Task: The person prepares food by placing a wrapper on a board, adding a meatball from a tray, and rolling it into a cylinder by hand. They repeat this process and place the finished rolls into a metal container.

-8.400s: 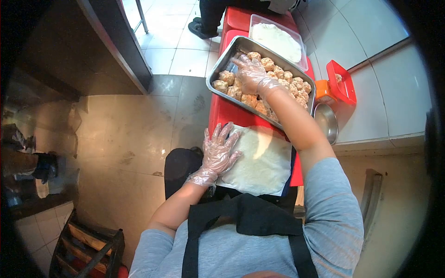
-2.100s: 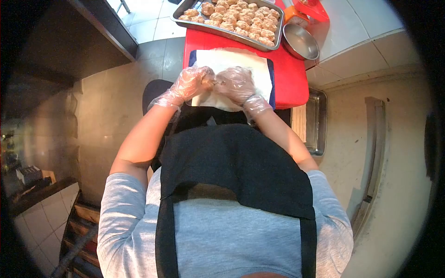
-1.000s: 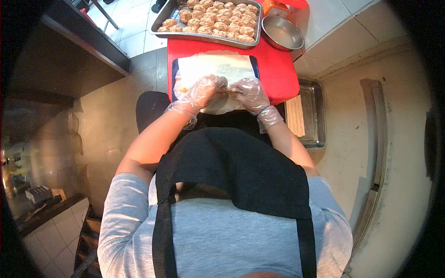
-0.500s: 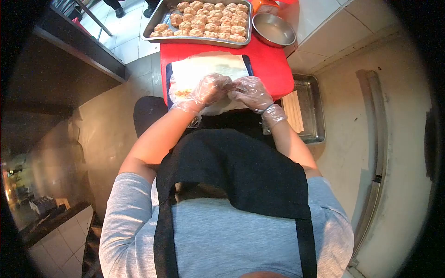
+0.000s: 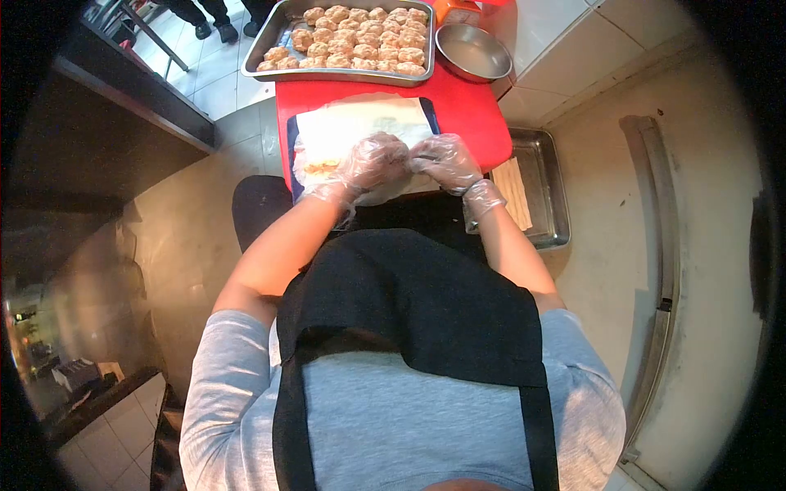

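Both my hands wear clear plastic gloves and meet above a pale sheet (image 5: 360,119) on a dark blue-edged board (image 5: 429,110). My left hand (image 5: 377,160) is closed, its fingers curled towards the right hand. Pinched fingers of my right hand (image 5: 446,161) touch or nearly touch the left fingertips. What lies between them is too small and covered to make out. Some orange-yellow filling (image 5: 321,166) shows on the sheet by my left wrist.
A metal tray (image 5: 340,75) of several lumpy orange pieces (image 5: 360,37) sits at the far end of the red table (image 5: 479,114). Beside it is a round metal bowl (image 5: 473,52). Lower right, a metal pan (image 5: 559,188) holds a wooden board (image 5: 512,192). Another person's shoes (image 5: 228,33) show beyond.
The view has shifted slightly, moving the table a little left. My right fingers have drawn into a tighter pinch beside the left hand. More of the other person's feet show.
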Motion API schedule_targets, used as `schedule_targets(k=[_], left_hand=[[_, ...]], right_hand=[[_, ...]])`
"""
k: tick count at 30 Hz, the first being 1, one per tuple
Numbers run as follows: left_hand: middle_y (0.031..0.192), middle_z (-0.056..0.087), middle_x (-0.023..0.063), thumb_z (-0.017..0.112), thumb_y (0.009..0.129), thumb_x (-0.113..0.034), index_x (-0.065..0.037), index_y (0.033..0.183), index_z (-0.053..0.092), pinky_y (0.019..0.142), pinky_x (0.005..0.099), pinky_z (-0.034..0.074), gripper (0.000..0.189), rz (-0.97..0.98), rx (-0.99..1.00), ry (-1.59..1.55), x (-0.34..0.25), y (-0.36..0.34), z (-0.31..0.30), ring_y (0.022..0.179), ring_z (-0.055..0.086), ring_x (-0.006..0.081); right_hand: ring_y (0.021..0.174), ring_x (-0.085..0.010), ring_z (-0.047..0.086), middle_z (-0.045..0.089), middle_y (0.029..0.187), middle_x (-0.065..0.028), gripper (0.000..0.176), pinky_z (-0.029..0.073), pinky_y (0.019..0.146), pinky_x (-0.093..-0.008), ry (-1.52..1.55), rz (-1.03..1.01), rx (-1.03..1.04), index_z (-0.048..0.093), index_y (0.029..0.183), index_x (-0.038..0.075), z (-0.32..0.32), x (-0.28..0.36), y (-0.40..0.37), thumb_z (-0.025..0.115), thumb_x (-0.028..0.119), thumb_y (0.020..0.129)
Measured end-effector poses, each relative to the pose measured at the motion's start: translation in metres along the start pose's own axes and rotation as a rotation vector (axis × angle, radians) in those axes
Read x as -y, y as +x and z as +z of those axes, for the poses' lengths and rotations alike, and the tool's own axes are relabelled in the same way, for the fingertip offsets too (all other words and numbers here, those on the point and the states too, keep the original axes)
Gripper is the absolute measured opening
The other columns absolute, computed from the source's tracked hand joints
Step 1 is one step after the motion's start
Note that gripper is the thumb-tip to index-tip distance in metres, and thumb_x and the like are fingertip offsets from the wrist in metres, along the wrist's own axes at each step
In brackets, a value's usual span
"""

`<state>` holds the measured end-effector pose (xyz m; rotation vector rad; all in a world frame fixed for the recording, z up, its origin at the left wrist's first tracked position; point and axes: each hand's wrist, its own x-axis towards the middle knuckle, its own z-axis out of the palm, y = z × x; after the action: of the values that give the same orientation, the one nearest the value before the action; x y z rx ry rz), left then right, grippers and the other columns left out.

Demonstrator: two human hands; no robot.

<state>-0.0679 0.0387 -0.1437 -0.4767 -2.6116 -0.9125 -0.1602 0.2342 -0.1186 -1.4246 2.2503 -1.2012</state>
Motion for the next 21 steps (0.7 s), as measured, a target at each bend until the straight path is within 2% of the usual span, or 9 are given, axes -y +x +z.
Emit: schedule_targets(k=[3, 6, 10, 11, 13, 16, 19, 20, 21], left_hand=[[0.089, 0.067, 0.0110, 0.074, 0.078, -0.017, -0.008, 0.088, 0.067, 0.077, 0.0401, 0.052, 0.015, 0.048, -0.102, -0.040, 0.001, -0.002, -0.012, 0.085, 0.064, 0.0314], [0.086, 0.067, 0.0105, 0.074, 0.077, -0.017, -0.009, 0.087, 0.067, 0.075, 0.0393, 0.052, 0.015, -0.007, -0.106, -0.022, 0.004, -0.007, -0.015, 0.083, 0.065, 0.0314], [0.083, 0.066, 0.0114, 0.074, 0.076, -0.017, -0.010, 0.086, 0.065, 0.073, 0.0388, 0.051, 0.014, -0.112, 0.010, -0.079, -0.005, -0.005, -0.007, 0.081, 0.064, 0.0314], [0.083, 0.066, 0.0118, 0.074, 0.076, -0.017, -0.011, 0.086, 0.065, 0.072, 0.0389, 0.051, 0.014, -0.144, 0.024, -0.072, -0.008, -0.005, -0.004, 0.081, 0.064, 0.0315], [0.079, 0.064, 0.0128, 0.073, 0.076, -0.016, -0.012, 0.085, 0.065, 0.071, 0.0400, 0.050, 0.012, -0.168, 0.032, -0.070, -0.010, -0.003, -0.004, 0.080, 0.065, 0.0326], [0.091, 0.066, 0.0133, 0.076, 0.072, -0.018, -0.012, 0.097, 0.065, 0.081, 0.0406, 0.050, 0.028, -0.226, 0.186, 0.021, -0.007, -0.002, -0.011, 0.092, 0.064, 0.0327], [0.110, 0.063, 0.0144, 0.081, 0.066, -0.022, -0.011, 0.113, 0.061, 0.095, 0.0411, 0.046, 0.052, -0.195, 0.029, 0.068, -0.014, -0.020, -0.056, 0.108, 0.059, 0.0329], [0.123, 0.058, 0.0149, 0.085, 0.061, -0.026, -0.010, 0.125, 0.055, 0.104, 0.0420, 0.040, 0.072, -0.284, 0.107, 0.056, -0.008, -0.029, -0.067, 0.119, 0.053, 0.0333], [0.121, 0.059, 0.0147, 0.084, 0.063, -0.027, -0.010, 0.124, 0.056, 0.103, 0.0426, 0.041, 0.069, -0.272, 0.112, 0.087, 0.005, -0.040, -0.069, 0.117, 0.054, 0.0328]], right_hand=[[0.081, -0.0304, 0.067, 0.070, 0.087, -0.0141, 0.017, 0.051, 0.080, -0.0404, 0.005, 0.232, -0.146, 0.072, 0.085, 0.007, -0.008, -0.006, -0.009, 0.071, 0.021, 0.076], [0.089, -0.0300, 0.065, 0.070, 0.092, -0.0112, 0.026, 0.049, 0.086, -0.0405, -0.275, 0.133, -0.118, 0.071, 0.094, 0.008, -0.014, -0.006, -0.013, 0.074, 0.025, 0.074], [0.092, -0.0304, 0.065, 0.070, 0.095, -0.0141, 0.028, 0.049, 0.087, -0.0391, -0.324, -0.144, -0.127, 0.071, 0.095, 0.009, 0.007, -0.005, -0.006, 0.072, 0.027, 0.074], [0.097, -0.0313, 0.063, 0.069, 0.102, -0.0144, 0.035, 0.049, 0.088, -0.0398, -0.380, -0.063, 0.126, 0.071, 0.102, 0.009, 0.004, -0.009, -0.002, 0.074, 0.029, 0.073], [0.097, -0.0306, 0.064, 0.068, 0.106, -0.0138, 0.044, 0.049, 0.088, -0.0396, -0.305, -0.059, 0.132, 0.068, 0.110, 0.009, 0.007, -0.020, -0.001, 0.076, 0.031, 0.072], [0.102, -0.0309, 0.063, 0.068, 0.111, -0.0139, 0.052, 0.048, 0.092, -0.0390, -0.269, -0.022, 0.059, 0.068, 0.115, 0.010, -0.003, -0.023, -0.008, 0.078, 0.034, 0.071], [0.107, -0.0306, 0.063, 0.067, 0.115, -0.0140, 0.056, 0.047, 0.095, -0.0387, -0.108, 0.128, -0.035, 0.068, 0.117, 0.010, -0.032, 0.010, -0.019, 0.080, 0.034, 0.068], [0.108, -0.0303, 0.063, 0.067, 0.116, -0.0139, 0.057, 0.047, 0.096, -0.0387, -0.027, 0.192, -0.062, 0.067, 0.117, 0.010, -0.042, 0.019, -0.020, 0.081, 0.034, 0.067], [0.109, -0.0307, 0.062, 0.067, 0.117, -0.0141, 0.056, 0.047, 0.097, -0.0393, -0.108, 0.197, -0.059, 0.067, 0.117, 0.008, -0.047, 0.024, -0.020, 0.081, 0.033, 0.069]])
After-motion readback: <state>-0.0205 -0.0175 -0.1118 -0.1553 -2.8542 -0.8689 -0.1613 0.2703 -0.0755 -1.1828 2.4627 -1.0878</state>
